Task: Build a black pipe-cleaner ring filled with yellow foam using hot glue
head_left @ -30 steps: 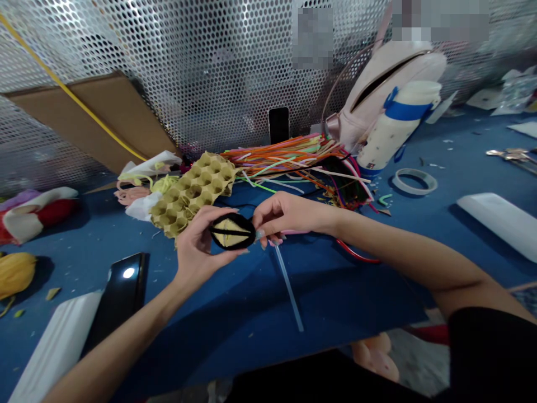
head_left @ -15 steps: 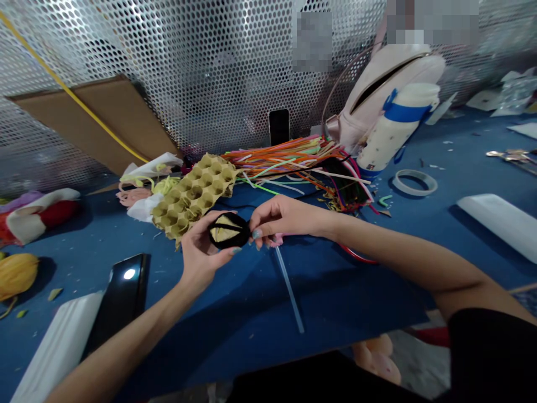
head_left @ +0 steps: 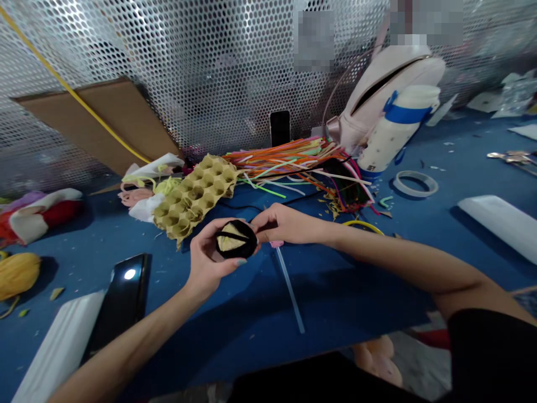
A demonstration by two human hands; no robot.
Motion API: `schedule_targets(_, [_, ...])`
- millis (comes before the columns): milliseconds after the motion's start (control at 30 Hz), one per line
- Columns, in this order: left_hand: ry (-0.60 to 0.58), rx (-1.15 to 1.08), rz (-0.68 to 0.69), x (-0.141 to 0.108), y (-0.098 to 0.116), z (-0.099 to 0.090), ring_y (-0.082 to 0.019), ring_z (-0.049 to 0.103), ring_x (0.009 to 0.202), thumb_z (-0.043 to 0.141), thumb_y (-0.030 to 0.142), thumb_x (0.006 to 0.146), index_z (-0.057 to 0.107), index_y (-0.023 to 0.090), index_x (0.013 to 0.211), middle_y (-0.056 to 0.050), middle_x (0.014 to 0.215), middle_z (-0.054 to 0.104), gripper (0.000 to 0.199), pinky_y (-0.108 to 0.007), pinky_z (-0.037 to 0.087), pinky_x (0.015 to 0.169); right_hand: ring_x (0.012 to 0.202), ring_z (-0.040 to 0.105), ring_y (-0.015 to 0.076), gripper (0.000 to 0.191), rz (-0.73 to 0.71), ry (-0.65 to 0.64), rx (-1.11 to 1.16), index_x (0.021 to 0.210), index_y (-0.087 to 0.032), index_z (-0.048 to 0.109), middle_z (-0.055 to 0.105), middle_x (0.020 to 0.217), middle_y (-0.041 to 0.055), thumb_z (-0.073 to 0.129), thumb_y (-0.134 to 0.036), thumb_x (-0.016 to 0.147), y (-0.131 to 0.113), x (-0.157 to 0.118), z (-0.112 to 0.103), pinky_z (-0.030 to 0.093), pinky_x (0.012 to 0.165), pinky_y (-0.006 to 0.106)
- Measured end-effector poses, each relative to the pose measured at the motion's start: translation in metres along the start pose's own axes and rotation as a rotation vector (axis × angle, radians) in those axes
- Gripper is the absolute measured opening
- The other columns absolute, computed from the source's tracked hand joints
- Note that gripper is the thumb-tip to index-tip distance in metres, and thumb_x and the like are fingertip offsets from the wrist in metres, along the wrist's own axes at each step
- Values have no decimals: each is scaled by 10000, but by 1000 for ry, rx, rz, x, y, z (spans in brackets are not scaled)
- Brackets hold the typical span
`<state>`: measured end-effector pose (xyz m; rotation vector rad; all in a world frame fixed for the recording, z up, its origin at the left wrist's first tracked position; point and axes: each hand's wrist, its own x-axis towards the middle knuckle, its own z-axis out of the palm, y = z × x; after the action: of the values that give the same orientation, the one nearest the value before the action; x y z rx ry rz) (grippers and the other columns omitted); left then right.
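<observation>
My left hand [head_left: 205, 254] curls around a small egg-carton cup [head_left: 230, 237], its thumb along the lower edge. Black fuzzy pipe cleaner [head_left: 247, 249] wraps the cup's rim and crosses its pale yellowish face in a band. At the cup's right side my right hand [head_left: 274, 224] is closed in a pinch on the pipe cleaner; the fingertips are partly hidden behind the cup. Below my right hand, a clear glue stick or thin rod [head_left: 290, 291] with a pink end [head_left: 277, 244] lies on the blue table.
Behind my hands lie an egg carton [head_left: 197, 196] and a heap of coloured pipe cleaners [head_left: 281, 162]. A bottle [head_left: 390, 134], a pale bag [head_left: 369, 95] and a tape roll [head_left: 415, 183] are to the right. A dark phone [head_left: 121, 296] and yellow yarn [head_left: 19, 275] sit left.
Both hands and the cup have shifted slightly to the right and down. The right fingers have come closer against the cup's edge. A yellow curved strip now shows behind my right forearm.
</observation>
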<state>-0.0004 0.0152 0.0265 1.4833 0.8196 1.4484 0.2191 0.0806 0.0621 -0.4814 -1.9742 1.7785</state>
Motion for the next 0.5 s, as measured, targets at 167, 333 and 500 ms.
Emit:
schedule_targets(167, [-32,130,28,2,13,3,-297,793,999,989,441,592,748,198,1129,-101,1048,818,638,-410,646,893,569,502,73,228,13,18,-132,929,-157,793,699,756,-30,741,-373,879,5,-1,-1,332,470,176])
schedule_targets(333, [-63,158,59,6,20,7,-298,805,1011,974,436,629,732,192,1124,-103,1052,827,602,-402,657,880,656,509,93,191,-64,57,-225,888,-151,782,626,739,-37,727,-333,902,6,-1,-1,387,598,203])
schedule_targets(500, [-70,207,131,4,19,4,-265,810,985,1001,398,607,728,196,1138,-87,1031,830,631,-351,657,868,877,593,155,156,-149,64,-399,850,-152,763,669,873,11,725,-275,937,3,-1,0,426,813,268])
